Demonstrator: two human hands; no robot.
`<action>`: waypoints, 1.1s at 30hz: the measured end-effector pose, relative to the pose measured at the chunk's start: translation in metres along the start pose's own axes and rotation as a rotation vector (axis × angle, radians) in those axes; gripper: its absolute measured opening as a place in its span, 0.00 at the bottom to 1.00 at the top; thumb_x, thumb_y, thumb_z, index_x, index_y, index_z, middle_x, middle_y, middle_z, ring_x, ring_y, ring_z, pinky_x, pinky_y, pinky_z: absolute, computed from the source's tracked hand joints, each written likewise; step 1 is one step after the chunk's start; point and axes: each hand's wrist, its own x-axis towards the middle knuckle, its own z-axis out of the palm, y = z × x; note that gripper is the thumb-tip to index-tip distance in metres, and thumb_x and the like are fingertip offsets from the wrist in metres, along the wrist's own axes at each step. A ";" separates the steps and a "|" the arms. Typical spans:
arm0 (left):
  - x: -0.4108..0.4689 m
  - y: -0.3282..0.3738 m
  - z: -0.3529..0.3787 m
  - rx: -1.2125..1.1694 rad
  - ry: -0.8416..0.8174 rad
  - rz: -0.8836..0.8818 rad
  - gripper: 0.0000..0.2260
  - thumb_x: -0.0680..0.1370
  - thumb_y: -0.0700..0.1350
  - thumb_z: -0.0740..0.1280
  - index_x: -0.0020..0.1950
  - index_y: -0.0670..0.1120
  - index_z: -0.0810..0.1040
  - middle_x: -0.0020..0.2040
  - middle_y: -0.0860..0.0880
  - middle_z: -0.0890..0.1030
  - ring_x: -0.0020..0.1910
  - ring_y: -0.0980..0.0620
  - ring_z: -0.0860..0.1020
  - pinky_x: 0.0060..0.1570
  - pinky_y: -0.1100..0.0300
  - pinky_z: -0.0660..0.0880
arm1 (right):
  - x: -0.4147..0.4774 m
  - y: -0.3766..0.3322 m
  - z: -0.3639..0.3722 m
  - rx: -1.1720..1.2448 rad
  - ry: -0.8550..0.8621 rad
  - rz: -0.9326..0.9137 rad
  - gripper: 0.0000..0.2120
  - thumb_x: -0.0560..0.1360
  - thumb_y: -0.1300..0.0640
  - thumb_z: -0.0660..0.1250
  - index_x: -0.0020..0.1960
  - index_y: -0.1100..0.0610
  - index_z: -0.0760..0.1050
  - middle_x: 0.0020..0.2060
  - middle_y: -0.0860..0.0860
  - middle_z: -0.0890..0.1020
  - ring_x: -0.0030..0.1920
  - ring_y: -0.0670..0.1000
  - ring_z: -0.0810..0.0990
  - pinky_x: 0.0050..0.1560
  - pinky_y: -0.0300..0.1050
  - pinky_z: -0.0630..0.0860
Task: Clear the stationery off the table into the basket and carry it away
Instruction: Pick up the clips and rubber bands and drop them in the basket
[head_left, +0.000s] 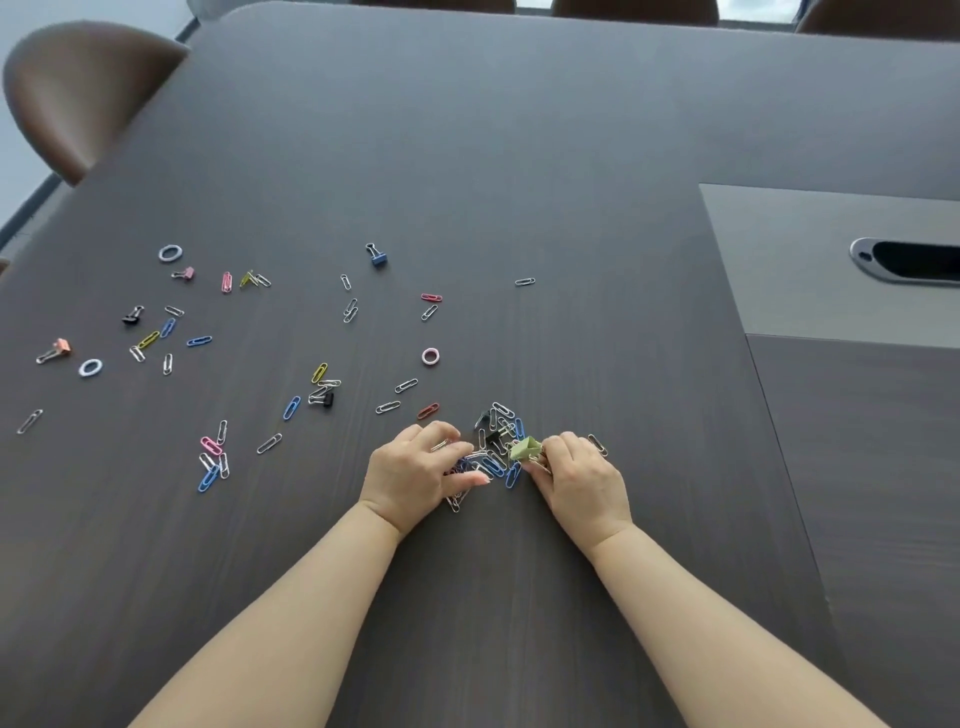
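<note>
Near the middle of the dark table, just ahead of the person, sits a heap of paper clips, silver and blue tangled together with a small black clip among them. The left hand is curled over the heap's left side, fingers and thumb closed round a bunch of the clips. The right hand presses in from the other side, its fingertips pinching a green binder clip that rests against the heap.

Farther out to the left, loose paper clips lie well apart across the tabletop, mixed with a blue binder clip, a black binder clip, an orange binder clip, a pink ring and two white rings.

To the right, a grey panel is set into the table, with an oval cable slot in it; its inside is too dark to tell what it holds. A brown chair stands at the far left corner.
</note>
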 end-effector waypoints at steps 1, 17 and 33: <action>0.001 0.000 -0.003 0.000 -0.007 -0.009 0.26 0.78 0.63 0.53 0.38 0.50 0.83 0.39 0.53 0.82 0.28 0.52 0.77 0.24 0.65 0.72 | 0.001 -0.001 -0.002 -0.013 -0.015 -0.008 0.15 0.73 0.46 0.57 0.36 0.56 0.69 0.28 0.50 0.74 0.27 0.51 0.74 0.21 0.39 0.68; -0.047 -0.015 -0.129 0.108 0.097 -0.208 0.18 0.83 0.54 0.46 0.37 0.49 0.63 0.27 0.50 0.72 0.19 0.49 0.68 0.17 0.66 0.60 | 0.012 -0.095 -0.079 0.480 -0.189 0.226 0.13 0.76 0.52 0.65 0.38 0.58 0.67 0.34 0.48 0.71 0.36 0.53 0.68 0.37 0.43 0.61; -0.269 -0.203 -0.401 0.283 0.063 -0.623 0.18 0.79 0.55 0.57 0.39 0.44 0.76 0.33 0.48 0.78 0.29 0.46 0.77 0.26 0.58 0.72 | 0.043 -0.495 -0.084 0.752 -0.276 -0.254 0.14 0.75 0.52 0.66 0.37 0.56 0.64 0.34 0.49 0.71 0.35 0.54 0.69 0.37 0.48 0.69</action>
